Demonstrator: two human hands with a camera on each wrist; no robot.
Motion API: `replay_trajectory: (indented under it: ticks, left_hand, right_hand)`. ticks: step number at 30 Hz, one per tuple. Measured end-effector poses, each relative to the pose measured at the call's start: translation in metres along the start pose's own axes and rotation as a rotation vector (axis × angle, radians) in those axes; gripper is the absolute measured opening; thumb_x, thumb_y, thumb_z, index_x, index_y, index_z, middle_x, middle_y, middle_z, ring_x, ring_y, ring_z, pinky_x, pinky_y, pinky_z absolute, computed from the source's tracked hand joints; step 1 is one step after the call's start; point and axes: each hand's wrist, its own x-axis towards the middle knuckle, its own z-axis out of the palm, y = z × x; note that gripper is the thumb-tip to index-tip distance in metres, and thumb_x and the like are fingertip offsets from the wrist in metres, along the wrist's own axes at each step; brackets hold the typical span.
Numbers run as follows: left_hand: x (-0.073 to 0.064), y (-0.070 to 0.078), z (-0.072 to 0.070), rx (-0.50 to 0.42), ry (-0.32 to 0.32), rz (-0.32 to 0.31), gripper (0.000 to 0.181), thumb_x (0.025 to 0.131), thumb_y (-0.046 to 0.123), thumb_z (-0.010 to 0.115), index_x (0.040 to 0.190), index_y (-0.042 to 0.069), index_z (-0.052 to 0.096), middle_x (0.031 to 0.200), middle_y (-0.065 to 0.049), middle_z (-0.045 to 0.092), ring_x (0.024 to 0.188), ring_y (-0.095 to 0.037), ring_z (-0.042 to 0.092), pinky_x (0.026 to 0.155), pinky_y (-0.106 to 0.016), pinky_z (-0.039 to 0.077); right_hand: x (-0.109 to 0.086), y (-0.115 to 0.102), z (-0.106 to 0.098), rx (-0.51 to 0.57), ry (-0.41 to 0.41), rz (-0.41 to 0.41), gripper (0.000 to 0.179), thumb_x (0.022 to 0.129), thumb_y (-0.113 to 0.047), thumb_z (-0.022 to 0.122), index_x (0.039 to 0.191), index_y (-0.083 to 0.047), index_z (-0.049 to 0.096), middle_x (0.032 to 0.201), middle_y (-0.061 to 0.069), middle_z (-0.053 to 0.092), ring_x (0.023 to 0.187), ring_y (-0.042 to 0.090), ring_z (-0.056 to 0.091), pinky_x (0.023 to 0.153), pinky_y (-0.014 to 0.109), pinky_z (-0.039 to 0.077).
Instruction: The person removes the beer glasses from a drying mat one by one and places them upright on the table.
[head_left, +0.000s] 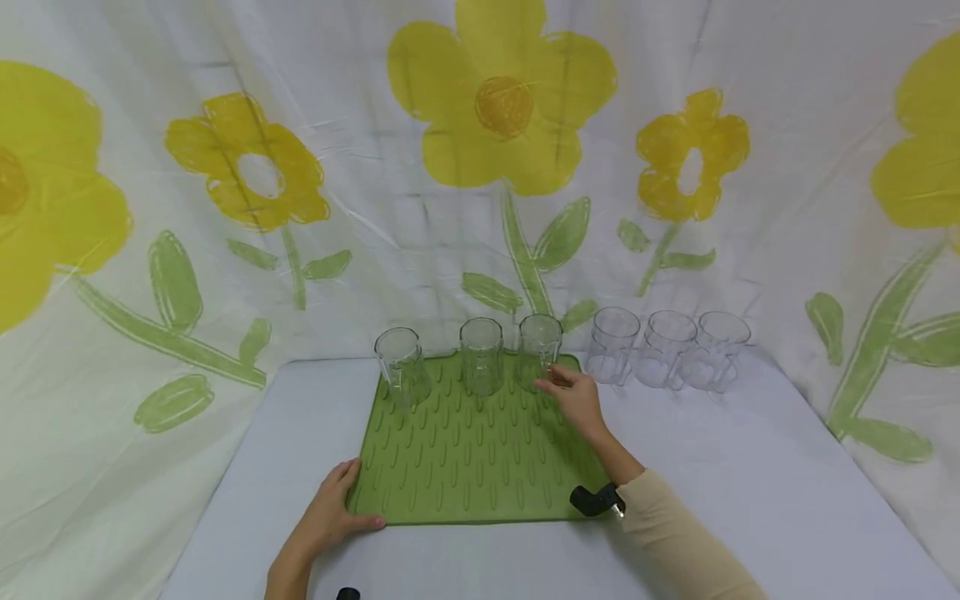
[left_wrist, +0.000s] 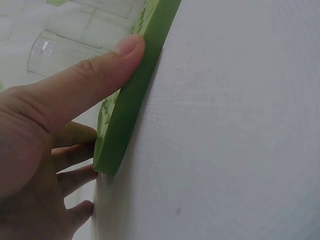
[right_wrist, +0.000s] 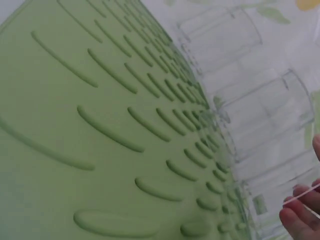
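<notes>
A green ridged mat (head_left: 465, 467) lies on the white table. My left hand (head_left: 327, 510) cups its front left corner, with the thumb (left_wrist: 107, 70) resting on the front edge and the fingers touching the left side. At the mat's back right, my right hand (head_left: 579, 403) pinches the handle of a clear glass mug (head_left: 534, 354). The right wrist view shows those fingers (right_wrist: 300, 212) only at its right edge. That mug stands upright on the mat, beside a second glass mug (head_left: 482, 354). Farther left, a third glass mug (head_left: 405, 367) is also on the mat.
Right of the mat, three more glass mugs, a near one (head_left: 613, 346), a middle one (head_left: 666, 350) and a far one (head_left: 716, 350), stand close together at the table's back. Behind everything hangs a white curtain (head_left: 360, 275) with yellow flowers. A black wrist device (head_left: 592, 500) overhangs the mat's right front.
</notes>
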Motion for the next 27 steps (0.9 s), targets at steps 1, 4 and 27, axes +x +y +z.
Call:
replay_trajectory:
  ticks: [1,4,27]
  left_hand:
    - [0.000,0.000,0.000,-0.001,0.000,0.000,0.118,0.061,0.035,0.091,0.147,-0.013,0.026,0.152,-0.033,0.029,0.140,-0.054,0.025,0.115,-0.064,0.026]
    - [-0.001,-0.001,-0.001,-0.001,-0.002,0.005,0.118,0.061,0.035,0.091,0.146,-0.014,0.026,0.151,-0.033,0.029,0.140,-0.054,0.025,0.114,-0.064,0.026]
    - [-0.001,-0.003,0.001,-0.008,0.003,0.013,0.120,0.060,0.039,0.091,0.147,-0.013,0.025,0.152,-0.034,0.028,0.140,-0.054,0.023,0.115,-0.065,0.025]
  right_hand:
    - [0.000,0.000,0.002,-0.002,0.010,-0.010,0.052,0.085,-0.022,0.075,0.128,0.003,0.061,0.117,0.022,0.068,0.108,0.035,0.065,0.090,0.046,0.057]
    - [0.001,0.000,0.007,0.014,0.030,-0.027,0.044,0.085,-0.018,0.075,0.122,0.003,0.065,0.112,0.022,0.070,0.103,0.035,0.067,0.087,0.045,0.058]
    - [0.002,-0.002,0.013,-0.271,0.209,-0.209,0.021,0.091,-0.014,0.068,0.100,0.003,0.075,0.077,0.018,0.073,0.043,-0.001,0.037,0.044,0.019,0.033]
